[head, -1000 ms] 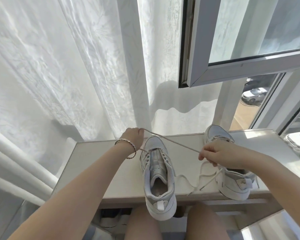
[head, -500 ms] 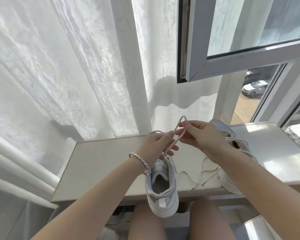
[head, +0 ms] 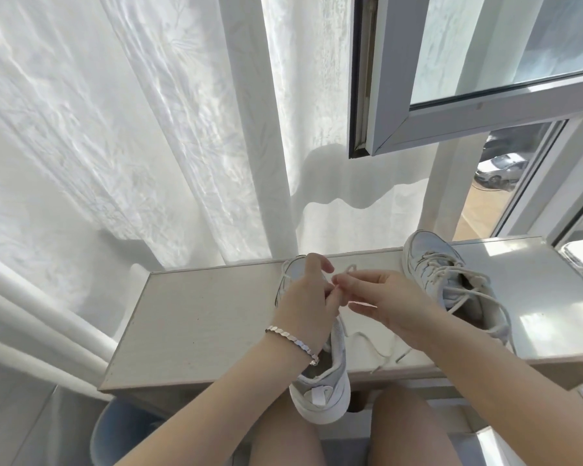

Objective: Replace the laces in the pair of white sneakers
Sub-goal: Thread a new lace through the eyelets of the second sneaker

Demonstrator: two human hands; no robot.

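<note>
Pinching the lace (head: 349, 269) between thumb and fingertips, the right hand (head: 392, 306) holds a small loop of it upright just above the middle of the surface (head: 199, 314). The left hand (head: 305, 299) meets it fingertip to fingertip. Its fingers are curled in, the index crooked above the rest, and it appears to pinch the same lace where the two hands touch, though the knuckles partly hide that spot.

Both hands hover over the near sneaker (head: 320, 395). It lies lengthwise with its toe toward the curtain (head: 115, 129) and its heel hanging out past the front edge of the surface, above the person's bare knees. From under the hands the loose ends of the lace trail down and lie in slack curves on the surface just right of that shoe.

The far sneaker (head: 424, 253) stands well to the right, toe toward the window (head: 401, 126). It is already threaded, and its own lace ends lie loose across its opening. The right wrist passes in front of its heel.

A silver bracelet (head: 292, 339) sits on the left wrist. The window sash stands open, and a pale car (head: 498, 168) shows outside below. A round blue object (head: 115, 432) sits on the floor under the left end of the surface — what it is cannot be told.
</note>
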